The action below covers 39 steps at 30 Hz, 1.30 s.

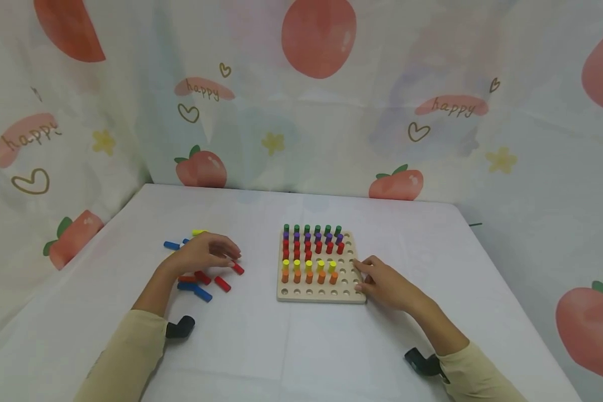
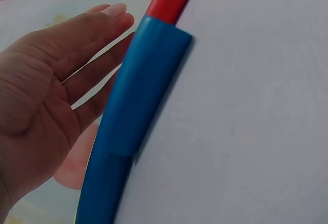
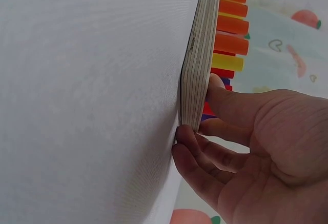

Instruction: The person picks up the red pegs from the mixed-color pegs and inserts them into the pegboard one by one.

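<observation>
My left hand hovers over loose pegs on the left of the table, fingers loosely extended, nothing in its grasp. A red peg lies right at its fingertips, with another red peg and a blue peg nearer me. In the left wrist view, a large blue peg partly covers the fingers. At the centre lies a wooden pegboard with upright green, purple, red, yellow and orange pegs in rows. My right hand holds its right edge, thumb on top and fingers against the side.
Beyond the left hand lie a yellow peg and a blue peg. An orange peg sits beneath the left wrist. Bare holes run along the board's right and front sides. A fruit-patterned cloth hangs behind the white table.
</observation>
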Each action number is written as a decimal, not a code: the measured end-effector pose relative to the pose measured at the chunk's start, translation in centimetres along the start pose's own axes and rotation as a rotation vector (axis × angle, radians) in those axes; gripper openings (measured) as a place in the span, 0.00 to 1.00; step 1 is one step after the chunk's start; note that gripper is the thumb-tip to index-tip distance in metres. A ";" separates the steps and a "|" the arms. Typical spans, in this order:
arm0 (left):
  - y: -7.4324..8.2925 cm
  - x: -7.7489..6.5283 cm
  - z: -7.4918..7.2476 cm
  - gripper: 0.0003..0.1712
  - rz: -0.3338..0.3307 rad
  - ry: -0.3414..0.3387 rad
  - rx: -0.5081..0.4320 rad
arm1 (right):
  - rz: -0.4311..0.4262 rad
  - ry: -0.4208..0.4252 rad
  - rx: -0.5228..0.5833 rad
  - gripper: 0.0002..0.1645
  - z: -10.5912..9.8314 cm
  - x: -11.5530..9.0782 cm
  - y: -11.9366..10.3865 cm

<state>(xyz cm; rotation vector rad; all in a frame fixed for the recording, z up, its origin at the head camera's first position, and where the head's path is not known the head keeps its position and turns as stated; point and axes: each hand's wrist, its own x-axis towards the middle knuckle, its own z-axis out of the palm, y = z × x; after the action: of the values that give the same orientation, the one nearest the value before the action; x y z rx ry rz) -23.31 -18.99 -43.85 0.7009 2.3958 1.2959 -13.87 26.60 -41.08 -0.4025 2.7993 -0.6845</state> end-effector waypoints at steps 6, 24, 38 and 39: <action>-0.2 -0.4 -0.3 0.14 0.014 -0.017 -0.026 | -0.003 0.001 -0.003 0.38 0.1 0.0 0.1; -0.9 -0.3 -0.2 0.16 0.042 -0.059 0.013 | -0.028 0.009 -0.013 0.37 -0.1 -0.1 -0.1; -1.1 -0.4 -0.2 0.19 0.066 -0.046 0.032 | -0.032 0.014 -0.018 0.37 -0.1 -0.1 -0.1; -1.1 -0.4 -0.3 0.18 0.070 -0.046 0.022 | -0.031 0.014 -0.019 0.37 -0.1 -0.1 -0.1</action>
<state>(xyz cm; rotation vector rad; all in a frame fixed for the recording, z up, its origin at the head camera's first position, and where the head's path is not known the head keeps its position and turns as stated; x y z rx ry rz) -23.43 -19.93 -44.64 0.8189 2.3721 1.2680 -13.76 26.59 -40.88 -0.4478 2.8202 -0.6707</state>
